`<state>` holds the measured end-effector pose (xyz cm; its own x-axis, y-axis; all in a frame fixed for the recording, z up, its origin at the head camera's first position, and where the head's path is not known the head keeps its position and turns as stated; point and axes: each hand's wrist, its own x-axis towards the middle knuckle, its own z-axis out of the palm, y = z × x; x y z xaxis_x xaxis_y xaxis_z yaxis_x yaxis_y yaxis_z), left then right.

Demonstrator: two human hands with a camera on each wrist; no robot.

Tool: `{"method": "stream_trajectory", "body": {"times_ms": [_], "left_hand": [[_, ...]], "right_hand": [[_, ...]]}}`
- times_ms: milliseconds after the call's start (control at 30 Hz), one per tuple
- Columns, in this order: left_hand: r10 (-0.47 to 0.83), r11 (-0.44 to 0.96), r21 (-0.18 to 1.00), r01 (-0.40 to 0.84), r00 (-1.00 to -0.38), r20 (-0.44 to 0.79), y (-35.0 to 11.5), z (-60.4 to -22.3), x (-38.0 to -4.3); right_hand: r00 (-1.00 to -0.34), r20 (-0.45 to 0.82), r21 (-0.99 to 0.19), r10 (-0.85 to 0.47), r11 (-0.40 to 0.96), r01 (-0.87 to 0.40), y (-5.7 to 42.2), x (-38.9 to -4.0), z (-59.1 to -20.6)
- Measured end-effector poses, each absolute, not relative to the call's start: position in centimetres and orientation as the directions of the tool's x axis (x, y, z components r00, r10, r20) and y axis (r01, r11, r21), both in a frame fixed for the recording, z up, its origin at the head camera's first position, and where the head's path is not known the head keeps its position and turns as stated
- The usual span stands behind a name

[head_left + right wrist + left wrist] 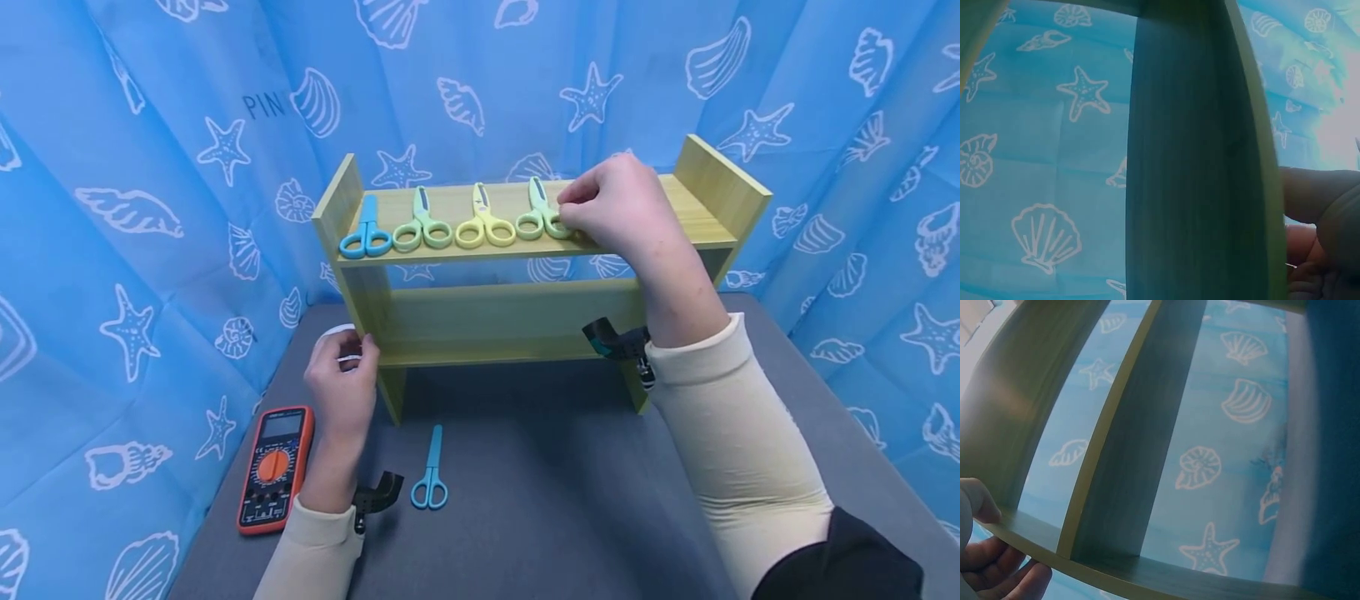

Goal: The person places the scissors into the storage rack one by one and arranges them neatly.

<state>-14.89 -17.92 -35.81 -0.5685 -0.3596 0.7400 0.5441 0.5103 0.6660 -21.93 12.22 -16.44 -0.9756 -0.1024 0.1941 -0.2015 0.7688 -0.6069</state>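
My left hand (343, 375) grips the edge of the left side panel of a wooden shelf unit (517, 321); in the left wrist view the thumb lies inside and the fingers (1007, 575) outside. My right hand (618, 204) is over the top board, its thumb and forefinger pinching the right handle loop of green scissors (537, 208). Left of these, in a row, lie yellow scissors (484, 221), pale green scissors (422, 223) and blue scissors (367, 229), handles toward me. In the right wrist view the board hides most of my right fingers.
Another pair of blue scissors (431, 475) lies on the grey tabletop (525, 508) in front of the shelf unit. A red multimeter (275, 469) lies left of my left forearm. Blue curtains (172, 250) with white shell prints hang behind and on both sides.
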Motion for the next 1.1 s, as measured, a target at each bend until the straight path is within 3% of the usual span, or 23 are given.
{"method": "stream_trajectory", "body": {"times_ms": [300,633,933,1100], "left_hand": [[-0.353,0.526,0.658,0.540,-0.565,0.746,-17.9,-35.7,-14.8],[-0.349,0.512,0.656,0.555,-0.563,0.749,-18.0,-36.2,-15.4],[-0.347,0.509,0.673,0.537,-0.587,0.731,-19.7,-38.7,-16.9],[-0.362,0.501,0.675,0.541,-0.578,0.731,-18.8,-37.3,-15.9]], "right_hand": [[-0.954,0.299,-0.659,-0.023,0.718,-0.224,13.5,-18.4,-17.0],[-0.871,0.486,-0.698,0.077,0.634,-0.334,16.0,-13.3,-19.5],[-0.821,0.568,-0.696,0.064,0.570,-0.437,16.3,-9.8,-24.3],[-0.819,0.574,-0.709,0.022,0.515,-0.483,15.4,-8.8,-27.8]]}}
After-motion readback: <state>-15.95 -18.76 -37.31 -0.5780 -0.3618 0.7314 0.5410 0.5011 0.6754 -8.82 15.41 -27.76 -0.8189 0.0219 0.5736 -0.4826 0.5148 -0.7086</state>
